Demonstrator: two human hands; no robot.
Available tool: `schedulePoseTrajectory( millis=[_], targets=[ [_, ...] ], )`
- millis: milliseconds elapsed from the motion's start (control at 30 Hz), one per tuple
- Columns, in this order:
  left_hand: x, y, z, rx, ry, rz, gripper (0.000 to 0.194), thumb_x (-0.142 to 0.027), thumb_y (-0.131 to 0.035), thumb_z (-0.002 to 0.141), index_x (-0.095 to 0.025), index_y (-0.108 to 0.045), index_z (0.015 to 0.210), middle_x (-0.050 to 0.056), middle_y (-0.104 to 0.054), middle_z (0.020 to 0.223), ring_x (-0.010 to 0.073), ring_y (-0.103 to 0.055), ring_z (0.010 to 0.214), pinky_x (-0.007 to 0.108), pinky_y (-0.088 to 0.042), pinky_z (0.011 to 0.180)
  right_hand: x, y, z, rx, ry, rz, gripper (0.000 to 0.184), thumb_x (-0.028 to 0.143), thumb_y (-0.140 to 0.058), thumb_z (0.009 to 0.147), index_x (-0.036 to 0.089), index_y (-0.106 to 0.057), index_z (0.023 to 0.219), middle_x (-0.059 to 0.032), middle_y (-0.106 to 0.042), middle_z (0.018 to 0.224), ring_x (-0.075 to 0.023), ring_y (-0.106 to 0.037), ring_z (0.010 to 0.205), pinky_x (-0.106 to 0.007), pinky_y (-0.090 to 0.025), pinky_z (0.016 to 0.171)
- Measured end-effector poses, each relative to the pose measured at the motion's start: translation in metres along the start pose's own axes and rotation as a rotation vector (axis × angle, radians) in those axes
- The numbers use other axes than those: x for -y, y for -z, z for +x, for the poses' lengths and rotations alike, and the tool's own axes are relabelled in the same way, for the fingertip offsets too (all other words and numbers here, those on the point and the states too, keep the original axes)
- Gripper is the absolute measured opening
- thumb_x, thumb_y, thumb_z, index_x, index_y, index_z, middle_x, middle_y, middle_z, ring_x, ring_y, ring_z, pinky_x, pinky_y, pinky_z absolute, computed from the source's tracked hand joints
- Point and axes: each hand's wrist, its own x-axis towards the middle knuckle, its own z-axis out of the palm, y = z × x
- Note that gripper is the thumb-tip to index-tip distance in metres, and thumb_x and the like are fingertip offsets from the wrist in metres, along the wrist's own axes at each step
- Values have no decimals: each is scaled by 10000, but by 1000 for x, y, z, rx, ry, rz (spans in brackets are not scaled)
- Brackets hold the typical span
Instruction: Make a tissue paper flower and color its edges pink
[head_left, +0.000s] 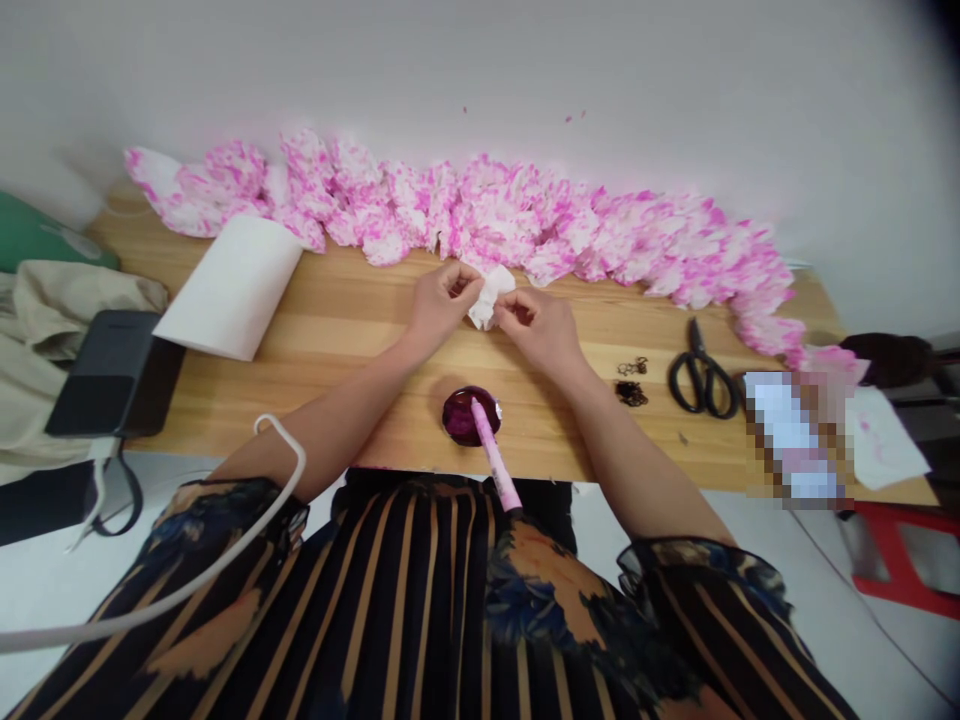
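While both forearms reach over a wooden table [352,300], a person pinches a crumpled white piece [493,290] between two hands, the left hand [444,303] and the right hand [544,328] each narrowed to thumb and fingertips on it. Just beyond the hands runs a bank of ruffled pink-and-white blooms [495,205]; nearer the body than either hand, a pink pen [493,458] lies with its tip over a dark purple dish [452,408]. Black scissors [703,375] rest to the right hand's right. The piece looks thin, so light, even pinches and small, steady finger movements would probably keep it from tearing.
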Motion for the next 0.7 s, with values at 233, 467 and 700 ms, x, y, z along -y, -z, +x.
schedulePoseTrajectory(
  millis=[233,467,700],
  targets=[
    [-7,2,-5,101,26,-60,327,-501,-474,1028,-205,-612,1051,12,-637,799,111,-616,648,215,-495,594,-9,0,5,-54,-75,231,146,334,-595,828,214,-667,785,-4,-690,736,-157,-577,657,-302,-440,654],
    [-7,2,-7,85,11,-19,343,-501,-499,1021,-211,-575,1189,26,-663,837,129,-643,700,227,-515,627,-10,1,6,-105,-105,295,127,309,-587,842,220,-627,761,10,-654,686,-152,-579,640,-306,-469,668],
    [-1,-2,-8,170,3,4,382,-222,-636,890,-218,-541,1260,-60,-586,655,103,-556,584,230,-460,625,-13,-3,7,-110,-95,306,110,303,-598,848,220,-627,782,16,-654,688,-154,-585,640,-312,-461,679]
  ],
)
